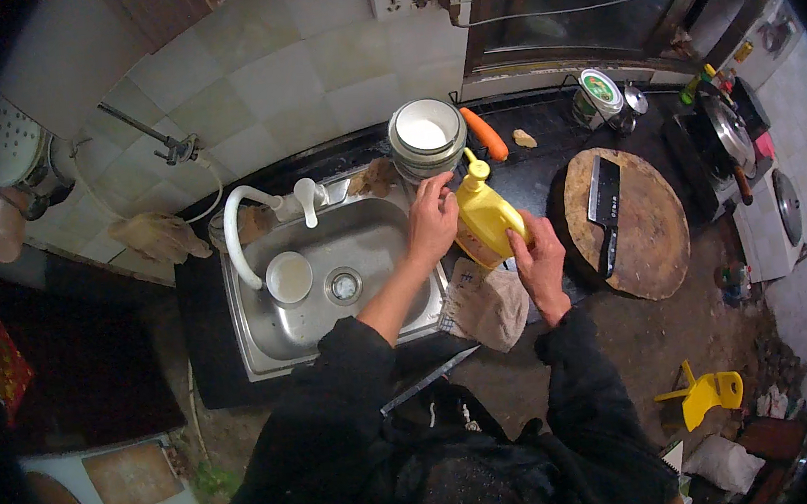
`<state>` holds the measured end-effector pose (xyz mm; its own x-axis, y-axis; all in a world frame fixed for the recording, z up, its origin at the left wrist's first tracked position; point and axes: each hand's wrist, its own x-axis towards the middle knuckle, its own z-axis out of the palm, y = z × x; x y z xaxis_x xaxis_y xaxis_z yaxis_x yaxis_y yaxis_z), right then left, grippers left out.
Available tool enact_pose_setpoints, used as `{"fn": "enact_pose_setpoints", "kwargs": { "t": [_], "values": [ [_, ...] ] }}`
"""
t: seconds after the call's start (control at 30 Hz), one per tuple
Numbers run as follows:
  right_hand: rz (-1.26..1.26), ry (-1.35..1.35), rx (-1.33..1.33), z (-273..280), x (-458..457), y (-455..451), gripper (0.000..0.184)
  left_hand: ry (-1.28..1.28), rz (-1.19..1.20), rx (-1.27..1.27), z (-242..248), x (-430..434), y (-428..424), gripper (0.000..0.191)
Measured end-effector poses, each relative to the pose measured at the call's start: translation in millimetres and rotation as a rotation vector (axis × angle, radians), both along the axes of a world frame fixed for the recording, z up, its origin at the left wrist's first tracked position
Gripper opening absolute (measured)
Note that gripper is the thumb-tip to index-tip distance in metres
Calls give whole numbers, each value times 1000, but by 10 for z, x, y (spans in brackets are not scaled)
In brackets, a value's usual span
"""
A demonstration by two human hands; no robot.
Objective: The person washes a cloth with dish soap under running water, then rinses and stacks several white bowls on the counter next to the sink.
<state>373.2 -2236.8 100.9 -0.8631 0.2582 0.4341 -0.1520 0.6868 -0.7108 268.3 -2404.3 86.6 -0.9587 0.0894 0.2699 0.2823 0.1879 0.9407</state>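
Observation:
A yellow pump bottle (pixel 490 219) stands tilted over the counter between my hands. My right hand (pixel 539 258) grips its right side near the base. At the bottle's left side is my left hand (pixel 435 220), fingers bent; whether they touch the bottle cannot be seen. Just behind that hand sits a stack of bowls or pots (pixel 428 134) with a white one on top. An orange carrot (pixel 484 134) lies beside the stack. Below the bottle, a beige cloth (pixel 488 309) hangs at the counter edge.
A steel sink (pixel 386 217) on the left holds a white bowl (pixel 289 278) of cloudy liquid beneath a white faucet (pixel 232 231). On the right, a cleaver (pixel 606 216) rests on a round wooden chopping board (pixel 650 230). A yellow stool (pixel 711 394) stands on the floor.

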Motion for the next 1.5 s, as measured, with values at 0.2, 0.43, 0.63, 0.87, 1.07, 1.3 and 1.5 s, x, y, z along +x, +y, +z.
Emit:
{"fn": "enact_pose_setpoints", "kwargs": {
  "t": [0.2, 0.43, 0.63, 0.87, 1.07, 1.3, 1.5],
  "values": [
    [24, -1, 70, -10, 90, 7, 31, 0, 93, -267, 132, 2, 230, 46],
    [17, -53, -36, 71, 145, 102, 34, 59, -103, -28, 51, 9, 169, 43],
    [11, -35, -30, 48, 148, 135, 34, -46, -123, -304, 300, -14, 226, 42],
    [15, -7, -20, 6, 117, 136, 30, 81, -89, -97, 41, 2, 272, 45],
    [9, -21, -20, 16, 148, 131, 31, 124, -120, -321, 124, -79, 290, 38],
    [-20, 20, -30, 4, 127, 108, 32, -24, -153, -98, 31, -97, 254, 36],
    [45, -50, -254, -49, 236, 93, 46, 112, -169, -295, 92, -107, 164, 37]
  ]
}}
